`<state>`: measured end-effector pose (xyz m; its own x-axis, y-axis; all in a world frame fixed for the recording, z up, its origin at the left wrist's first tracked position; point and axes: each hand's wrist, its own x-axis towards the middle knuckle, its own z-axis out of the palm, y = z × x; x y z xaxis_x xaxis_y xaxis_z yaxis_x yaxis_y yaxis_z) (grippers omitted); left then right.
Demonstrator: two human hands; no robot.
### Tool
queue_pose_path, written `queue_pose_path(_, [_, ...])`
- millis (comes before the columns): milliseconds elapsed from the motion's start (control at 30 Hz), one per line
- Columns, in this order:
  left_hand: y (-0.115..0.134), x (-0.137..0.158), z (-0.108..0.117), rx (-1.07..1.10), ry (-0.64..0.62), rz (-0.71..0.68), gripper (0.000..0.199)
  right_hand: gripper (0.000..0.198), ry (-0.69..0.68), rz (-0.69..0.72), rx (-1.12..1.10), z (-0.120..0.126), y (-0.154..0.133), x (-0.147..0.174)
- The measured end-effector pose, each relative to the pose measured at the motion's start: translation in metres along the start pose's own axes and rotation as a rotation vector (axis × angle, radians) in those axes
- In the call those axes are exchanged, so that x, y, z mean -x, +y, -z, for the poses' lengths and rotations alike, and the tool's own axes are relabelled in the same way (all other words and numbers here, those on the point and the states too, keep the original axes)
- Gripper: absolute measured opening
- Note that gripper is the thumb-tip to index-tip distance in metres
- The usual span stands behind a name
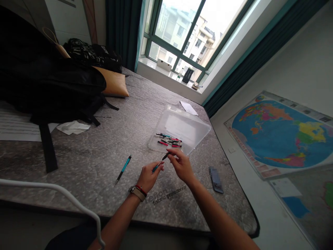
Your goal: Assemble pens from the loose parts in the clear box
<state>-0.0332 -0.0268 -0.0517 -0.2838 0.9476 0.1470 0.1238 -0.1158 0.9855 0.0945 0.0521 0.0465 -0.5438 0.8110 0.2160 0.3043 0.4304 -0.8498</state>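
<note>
My left hand [148,176], with a watch and red band at the wrist, is closed around the teal barrel [155,168] of a pen. The fingertips of my right hand [181,166] pinch the pen's black front part [165,156]. A thin pale stretch, apparently the refill, shows between the two parts. Left of my hands, a whole teal and black pen [123,169] lies on the mattress. Just beyond them is a clear plastic box [200,133], with several black, red, white and teal pen parts [170,139] heaped at its near side.
The grey mattress [99,187] is the work surface. A phone [216,180] lies at right. At left are a black backpack [52,76], a crumpled tissue [73,127] and papers [18,125]. A white bent tube [65,194] crosses the lower left. White paper [189,108] lies behind the box.
</note>
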Motion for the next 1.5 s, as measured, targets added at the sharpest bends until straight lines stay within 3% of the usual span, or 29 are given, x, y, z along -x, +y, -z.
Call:
queue_pose_path(300, [-0.001,0.002,-0.001,-0.094,0.063,-0.063,0.032,0.025,-0.024,-0.096,-0.036,-0.019,0.016,0.015])
queue_pose_path(567, [-0.008,0.003,-0.009,-0.028,0.016,-0.045,0.035,0.025,0.026,-0.178,-0.199,-0.032,0.03,0.025])
queue_pose_path(767, [-0.006,0.009,-0.016,0.036,-0.122,-0.019,0.037,0.029,0.142,-0.257,-0.218,-0.034,0.046,0.025])
queue_pose_path(900, [-0.006,0.013,-0.021,0.025,-0.119,0.017,0.04,0.028,0.115,-0.3,-0.241,-0.036,0.049,0.026])
queue_pose_path(1167, [-0.005,0.014,-0.025,-0.013,-0.097,-0.011,0.034,0.038,0.202,-0.357,-0.336,-0.042,0.053,0.029])
queue_pose_path(1267, [-0.008,0.015,-0.025,-0.084,-0.095,0.0,0.035,0.036,0.166,-0.338,-0.344,-0.039,0.05,0.032])
queue_pose_path(1400, [-0.011,0.013,-0.026,-0.127,-0.102,0.019,0.035,0.045,0.051,-0.333,-0.554,-0.035,0.045,0.038])
queue_pose_path(1500, [-0.008,0.014,-0.026,-0.133,-0.134,0.018,0.034,0.041,0.085,-0.341,-0.62,-0.033,0.049,0.042])
